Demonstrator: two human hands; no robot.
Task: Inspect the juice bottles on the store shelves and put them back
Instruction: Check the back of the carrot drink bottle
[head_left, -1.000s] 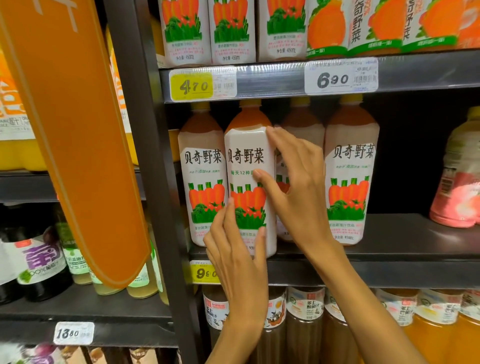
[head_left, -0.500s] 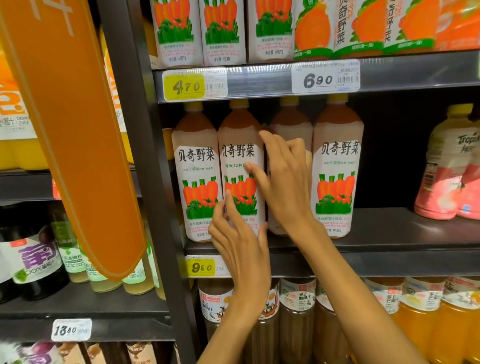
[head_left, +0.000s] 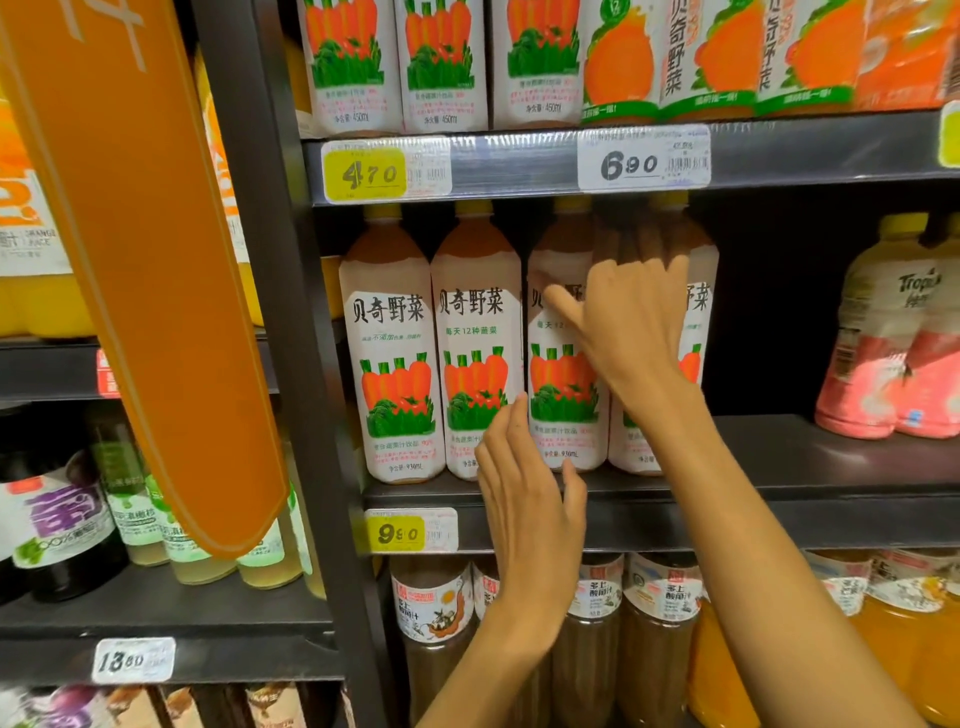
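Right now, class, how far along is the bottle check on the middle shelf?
Done: two carrot bottles stand back in the row. In hand: right hand reaches around the third bottle; left hand hovers open below. Left: inspecting that bottle and the fourth bottle.

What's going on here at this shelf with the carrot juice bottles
A person is checking a row of four tall carrot juice bottles on the middle shelf. The right hand reaches between the third bottle and the fourth bottle, fingers around the third bottle's far side, thumb across its label. The left hand hovers open in front of the shelf edge. All four bottles stand upright.
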